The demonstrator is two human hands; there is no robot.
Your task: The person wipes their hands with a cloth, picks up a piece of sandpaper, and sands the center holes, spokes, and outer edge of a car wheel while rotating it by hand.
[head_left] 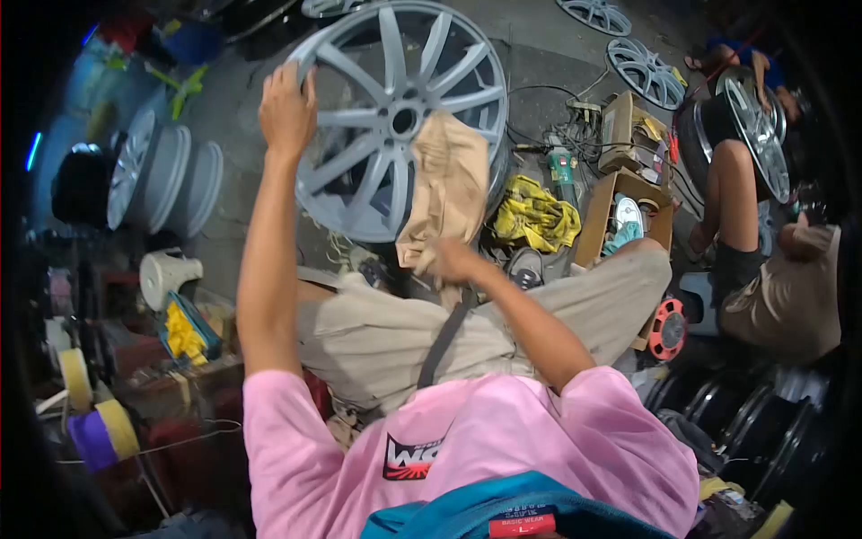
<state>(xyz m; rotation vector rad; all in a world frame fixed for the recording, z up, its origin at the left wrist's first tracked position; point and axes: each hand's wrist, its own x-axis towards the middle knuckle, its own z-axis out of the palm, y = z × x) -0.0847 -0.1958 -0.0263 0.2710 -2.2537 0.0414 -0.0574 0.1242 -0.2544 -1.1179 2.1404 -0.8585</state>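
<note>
A grey multi-spoke alloy wheel (392, 54) stands before me, its spoked face turned up toward my head. My left hand (287, 108) is closed on the wheel's outer edge at the upper left. Lower down, my right hand (453, 262), slightly blurred, grips the bottom end of a beige cloth (449, 171). That cloth hangs over the lower right spokes and covers part of them, its top reaching near the hub. Most of the right fingers are hidden in the folds.
Right of the wheel lie a yellow rag (536, 214), a green power tool (562, 171) with cables, and cardboard boxes (596, 216). More wheels stand left (135, 171) and lie at the upper right (645, 74). Another person (781, 301) sits at the right beside a shiny wheel (756, 139).
</note>
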